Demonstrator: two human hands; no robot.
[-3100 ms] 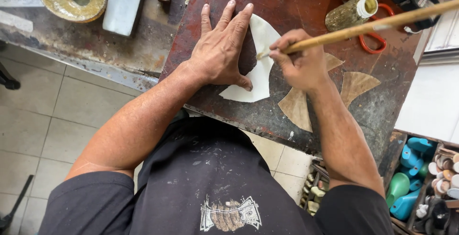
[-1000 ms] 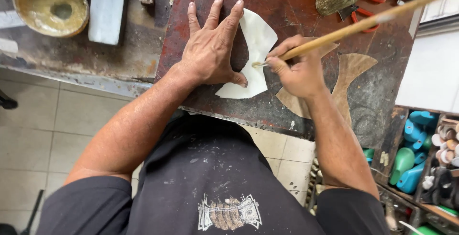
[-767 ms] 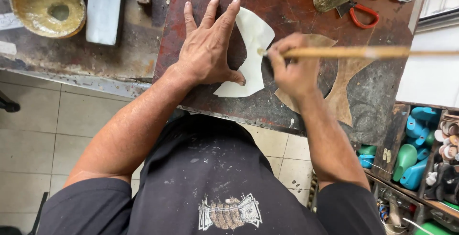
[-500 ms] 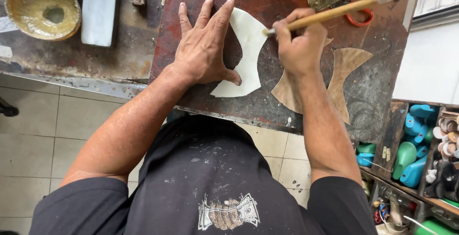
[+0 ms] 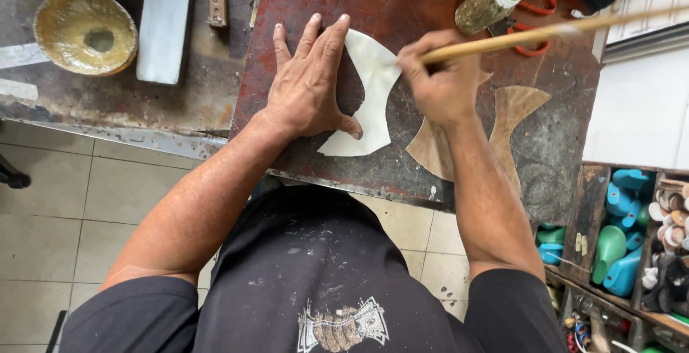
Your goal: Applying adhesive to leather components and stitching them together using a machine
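So I'm pressing my left hand (image 5: 308, 87) flat on the white curved piece (image 5: 369, 94), fingers spread, thumb tucked along its lower edge, nothing gripped, just pinning it to the dark red board (image 5: 402, 8). My right hand (image 5: 441, 84) is closing around a long wooden stick (image 5: 545, 33), fist tight near its lower end, and the tip is touching the upper right edge of the white piece. The end is blurry, so I can't tell if it's a brush or what's on it.

The white piece is sitting near the middle of the board, just left of a tan cutout (image 5: 517, 119) that my right forearm is partly covering.

What I'm worrying about: the two pieces are lying really close, so a sloppy stroke could be smearing onto the tan one. My left thumb is right on the edge being worked, so it could be getting coated too. And the stick's far end is swinging near the bottle with the white cap (image 5: 491, 5) and the red-handled scissors (image 5: 531, 15), so a wide sweep could be knocking that bottle over.
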